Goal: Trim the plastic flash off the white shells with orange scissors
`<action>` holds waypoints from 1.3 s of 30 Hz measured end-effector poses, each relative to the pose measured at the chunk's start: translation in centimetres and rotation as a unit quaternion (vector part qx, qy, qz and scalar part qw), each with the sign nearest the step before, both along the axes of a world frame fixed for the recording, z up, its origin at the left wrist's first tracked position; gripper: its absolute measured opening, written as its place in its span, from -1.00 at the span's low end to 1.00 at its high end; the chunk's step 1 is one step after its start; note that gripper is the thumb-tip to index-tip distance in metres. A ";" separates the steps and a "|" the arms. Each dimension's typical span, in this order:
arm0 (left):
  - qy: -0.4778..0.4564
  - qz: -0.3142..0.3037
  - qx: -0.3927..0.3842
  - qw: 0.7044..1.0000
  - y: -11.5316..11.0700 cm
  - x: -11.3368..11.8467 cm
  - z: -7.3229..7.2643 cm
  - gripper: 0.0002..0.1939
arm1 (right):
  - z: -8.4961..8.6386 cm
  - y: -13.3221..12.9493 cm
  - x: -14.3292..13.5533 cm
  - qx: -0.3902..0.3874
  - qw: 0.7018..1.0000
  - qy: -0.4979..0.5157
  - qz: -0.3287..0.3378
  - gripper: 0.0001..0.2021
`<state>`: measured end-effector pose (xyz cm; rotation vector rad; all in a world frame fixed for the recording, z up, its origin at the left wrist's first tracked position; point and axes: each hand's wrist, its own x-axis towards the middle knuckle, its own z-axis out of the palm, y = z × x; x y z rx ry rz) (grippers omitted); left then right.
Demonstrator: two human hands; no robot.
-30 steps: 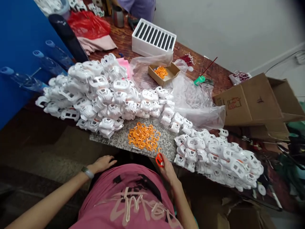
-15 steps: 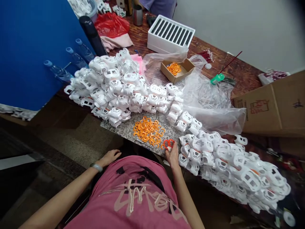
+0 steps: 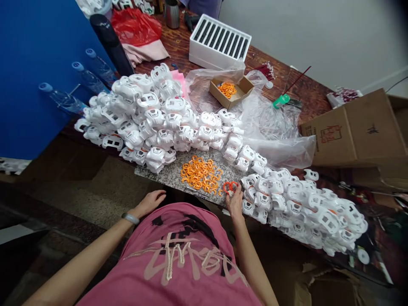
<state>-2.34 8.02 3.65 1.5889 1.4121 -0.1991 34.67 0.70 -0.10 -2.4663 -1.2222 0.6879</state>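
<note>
My right hand (image 3: 235, 202) is at the near edge of the speckled stone slab (image 3: 168, 176), its fingers closed on what look like red-handled scissors (image 3: 230, 186). Two red loops show beyond the fingertips, and the blades are hidden. Beside it lies a loose heap of orange plastic C-shaped rings (image 3: 200, 174). My left hand (image 3: 149, 203) rests on my lap, just off the slab, fingers stretched out with nothing in them. Stacked white plastic shells (image 3: 153, 114) rise behind the rings, and more white shells (image 3: 299, 206) stand right of my right hand.
A thin metal tool (image 3: 196, 191) lies along the slab's front edge. Behind the shells are a cardboard tray (image 3: 234, 95) with orange rings, clear plastic bags (image 3: 264, 123), and a white foam box (image 3: 219, 42). Water bottles (image 3: 63, 100) stand left; a large carton (image 3: 347, 136) sits right.
The camera view has shifted slightly. Both hands keep nearly the same places, my right at the red loops and my left on my lap. The rings and shells look unchanged.
</note>
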 end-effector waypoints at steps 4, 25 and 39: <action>-0.007 -0.023 -0.019 1.000 1.2 -0.8 -0.7 -0.40 | 0.9 0.1 -1.6 0.002 0.999 -0.039 -0.018 -0.28; 0.025 0.222 -0.058 0.973 -6.0 -11.9 -4.9 -0.51 | 0.5 11.2 -14.1 0.090 0.890 -0.098 0.437 -0.52; 0.021 0.263 -0.036 0.964 -4.5 -14.2 -5.5 -0.51 | 2.7 10.4 -13.3 0.136 0.934 0.162 0.288 -0.60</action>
